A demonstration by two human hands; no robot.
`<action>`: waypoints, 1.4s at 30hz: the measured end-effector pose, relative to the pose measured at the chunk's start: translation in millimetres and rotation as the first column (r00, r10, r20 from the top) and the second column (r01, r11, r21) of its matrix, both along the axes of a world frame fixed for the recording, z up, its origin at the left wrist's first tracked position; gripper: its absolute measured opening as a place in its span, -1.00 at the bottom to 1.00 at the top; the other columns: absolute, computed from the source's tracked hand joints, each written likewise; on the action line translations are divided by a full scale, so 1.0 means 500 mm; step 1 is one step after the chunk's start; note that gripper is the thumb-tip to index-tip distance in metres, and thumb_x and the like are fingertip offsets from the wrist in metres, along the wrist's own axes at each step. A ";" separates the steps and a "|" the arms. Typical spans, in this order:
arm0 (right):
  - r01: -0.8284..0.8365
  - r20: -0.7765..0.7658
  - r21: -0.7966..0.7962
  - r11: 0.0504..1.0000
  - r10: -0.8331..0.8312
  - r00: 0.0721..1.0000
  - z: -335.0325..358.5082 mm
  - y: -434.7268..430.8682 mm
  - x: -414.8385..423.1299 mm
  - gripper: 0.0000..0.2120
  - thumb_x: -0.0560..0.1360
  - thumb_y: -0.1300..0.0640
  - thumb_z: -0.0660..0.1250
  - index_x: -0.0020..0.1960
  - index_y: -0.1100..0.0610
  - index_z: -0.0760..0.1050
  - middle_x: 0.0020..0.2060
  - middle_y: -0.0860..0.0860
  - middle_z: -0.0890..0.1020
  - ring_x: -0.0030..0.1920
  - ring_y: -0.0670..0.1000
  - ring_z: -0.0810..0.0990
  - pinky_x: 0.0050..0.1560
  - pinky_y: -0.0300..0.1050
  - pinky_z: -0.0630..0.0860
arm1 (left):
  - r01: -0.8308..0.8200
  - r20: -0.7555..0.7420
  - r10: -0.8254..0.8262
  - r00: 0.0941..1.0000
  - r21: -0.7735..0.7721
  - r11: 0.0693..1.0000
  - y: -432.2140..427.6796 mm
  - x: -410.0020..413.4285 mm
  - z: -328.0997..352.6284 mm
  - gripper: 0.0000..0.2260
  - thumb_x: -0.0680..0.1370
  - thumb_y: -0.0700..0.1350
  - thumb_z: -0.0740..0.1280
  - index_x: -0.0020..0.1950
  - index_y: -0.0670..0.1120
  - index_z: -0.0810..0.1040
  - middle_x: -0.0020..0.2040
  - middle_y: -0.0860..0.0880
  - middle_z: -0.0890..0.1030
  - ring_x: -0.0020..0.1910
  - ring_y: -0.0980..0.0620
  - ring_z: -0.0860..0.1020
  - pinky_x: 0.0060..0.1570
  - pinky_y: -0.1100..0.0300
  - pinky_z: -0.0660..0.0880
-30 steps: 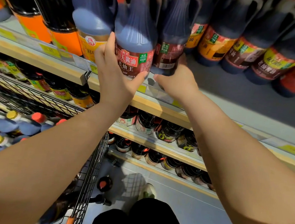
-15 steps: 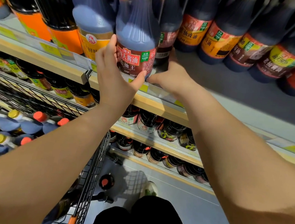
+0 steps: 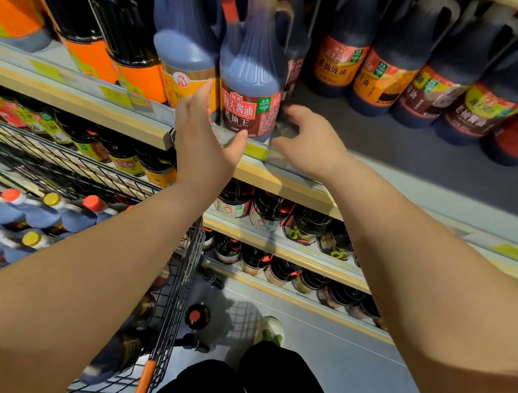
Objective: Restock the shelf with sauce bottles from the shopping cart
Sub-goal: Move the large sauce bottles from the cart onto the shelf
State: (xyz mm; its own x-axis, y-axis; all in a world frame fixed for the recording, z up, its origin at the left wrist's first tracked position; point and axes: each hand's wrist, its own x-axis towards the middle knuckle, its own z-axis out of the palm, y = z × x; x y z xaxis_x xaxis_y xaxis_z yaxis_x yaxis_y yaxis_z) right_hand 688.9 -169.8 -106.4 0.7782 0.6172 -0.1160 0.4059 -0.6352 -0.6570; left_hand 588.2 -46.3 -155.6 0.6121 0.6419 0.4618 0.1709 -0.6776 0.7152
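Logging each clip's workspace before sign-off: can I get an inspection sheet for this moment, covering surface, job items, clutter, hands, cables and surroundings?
Surface: top shelf, grey, with a bare stretch at its front right.
Job's things: red-label sauce bottle upright at the shelf's front edge; cart bottles lying in the shopping cart.
Clutter: red-capped bottle low beside the cart; what it rests on is unclear.
Hands: left hand has straight fingers against the sauce bottle's left side, thumb at its lower front; right hand has fingers curled by its right base, contact unclear.
Cables: nothing seen.
Surroundings: stocked lower shelves; grey floor.
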 end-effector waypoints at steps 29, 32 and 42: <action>0.102 -0.252 0.289 0.952 -0.027 0.967 0.117 -0.217 -0.471 -0.87 0.56 0.14 0.32 0.04 -0.03 0.59 -0.10 0.06 0.66 -0.18 -0.01 0.53 -0.07 -0.04 0.58 | 0.125 -0.414 -0.365 0.834 -0.502 0.856 -0.103 -0.487 0.206 -0.85 0.54 -0.04 0.35 0.09 0.01 0.61 -0.08 -0.02 0.64 -0.23 0.21 0.55 -0.23 0.28 0.47; 0.021 -0.239 0.302 0.953 0.054 0.969 0.112 -0.204 -0.502 -0.86 0.55 0.16 0.34 0.08 0.05 0.60 -0.10 0.12 0.65 -0.20 -0.04 0.51 -0.16 -0.23 0.51 | 0.048 -0.424 -0.263 0.867 -0.453 0.890 -0.098 -0.548 0.195 -0.82 0.55 -0.03 0.35 0.03 -0.11 0.63 -0.12 -0.14 0.63 -0.19 0.02 0.56 -0.19 0.15 0.47; -0.157 -0.203 0.314 0.936 0.228 0.952 0.114 -0.044 -0.588 -0.84 0.57 0.23 0.28 -0.04 -0.01 0.56 -0.27 -0.06 0.57 -0.31 -0.13 0.46 -0.31 -0.42 0.39 | -0.120 -0.380 -0.094 0.920 -0.502 0.857 0.029 -0.705 0.168 -0.94 0.51 -0.05 0.41 -0.11 0.14 0.60 -0.18 0.15 0.64 -0.17 0.21 0.57 -0.21 0.28 0.44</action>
State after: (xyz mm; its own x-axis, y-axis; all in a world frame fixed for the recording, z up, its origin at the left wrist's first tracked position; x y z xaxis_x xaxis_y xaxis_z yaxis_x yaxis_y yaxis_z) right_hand 394.8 -191.5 -49.6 0.6135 0.7864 -0.0718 0.3144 -0.3267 -0.8913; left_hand 235.8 -31.7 -71.8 0.6587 0.7264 -0.1959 0.5049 -0.2337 0.8309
